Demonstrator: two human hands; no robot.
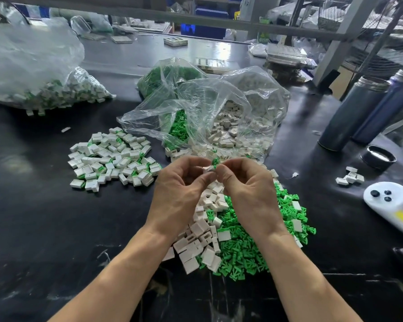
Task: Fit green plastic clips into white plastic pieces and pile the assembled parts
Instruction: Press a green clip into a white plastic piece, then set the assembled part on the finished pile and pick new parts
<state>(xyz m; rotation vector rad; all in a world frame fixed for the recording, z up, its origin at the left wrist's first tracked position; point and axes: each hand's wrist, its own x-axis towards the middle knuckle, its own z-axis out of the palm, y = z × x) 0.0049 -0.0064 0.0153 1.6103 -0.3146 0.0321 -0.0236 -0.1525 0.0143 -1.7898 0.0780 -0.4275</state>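
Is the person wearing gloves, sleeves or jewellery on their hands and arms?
No. The left hand and right hand are bare, without gloves, rings or a watch. Both forearms are uncovered as far as the picture shows, with no sleeve in view.

We're at a small factory assembly bench: a scuffed black tabletop (44,217) heaped with bulk plastic parts in clear bags (219,108), metal racking (349,26) and blue storage bins (209,22) behind.

Left hand (179,189) and right hand (249,189) raised together, fingertips pinching.
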